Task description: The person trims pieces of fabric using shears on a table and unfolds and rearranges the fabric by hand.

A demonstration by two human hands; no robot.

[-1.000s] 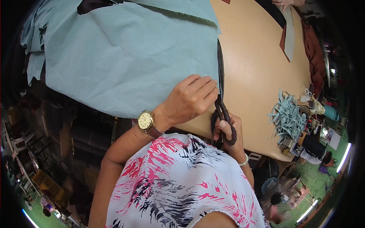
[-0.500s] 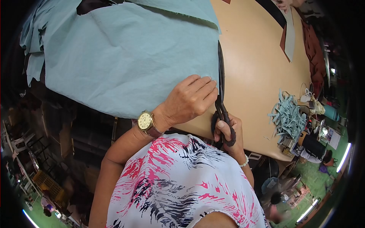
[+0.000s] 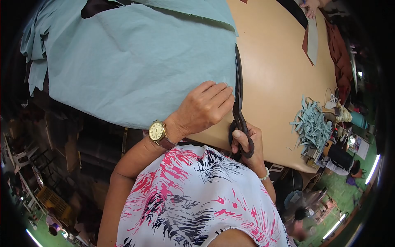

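Observation:
A large light blue cloth point(image 3: 123, 66) covers the left part of the tan table point(image 3: 279, 78). My left hand point(image 3: 205, 105), below a wristwatch, rests at the cloth's lower right corner with its fingers curled onto the fabric. In my right hand point(image 3: 249, 142) are the handles of long black scissors point(image 3: 239, 94). Their blades point away from me along the right edge of the cloth. Part of the far blade lies at or under that edge, and the blades look nearly closed.
A pile of blue cloth scraps point(image 3: 311, 125) lies at the table's right edge, beside a cluttered side surface with a teal bottle point(image 3: 358, 119). At the top right, another person's hand point(image 3: 311, 6) touches a grey strip point(image 3: 312, 41). Brown cloth point(image 3: 339, 57) hangs nearby.
The scissors' handles and blades have drawn closer together in my right hand. My left hand has barely moved. The other person's hand has shifted slightly over the grey strip.

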